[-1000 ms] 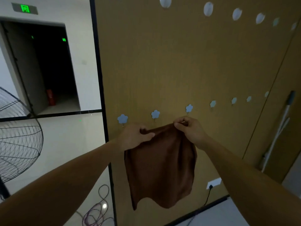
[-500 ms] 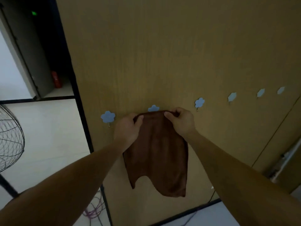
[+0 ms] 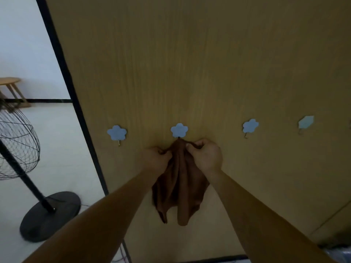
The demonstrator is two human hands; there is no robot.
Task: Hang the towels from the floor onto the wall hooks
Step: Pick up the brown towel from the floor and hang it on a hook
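Brown towel [image 3: 180,186]: gathered into vertical folds, its peak touching the prong under the middle flower hook [image 3: 179,130]. It hangs against the wall with a ragged lower edge, upper edge pinched by the left hand [image 3: 154,158] and right hand [image 3: 206,157]. Same row: left flower hook [image 3: 116,132], right flower hook [image 3: 250,126].

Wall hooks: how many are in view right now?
4: leftmost hook bare; second hook at the brown towel's peak; third hook and fourth hook bare, rightward. More may lie beyond the frame's right edge.
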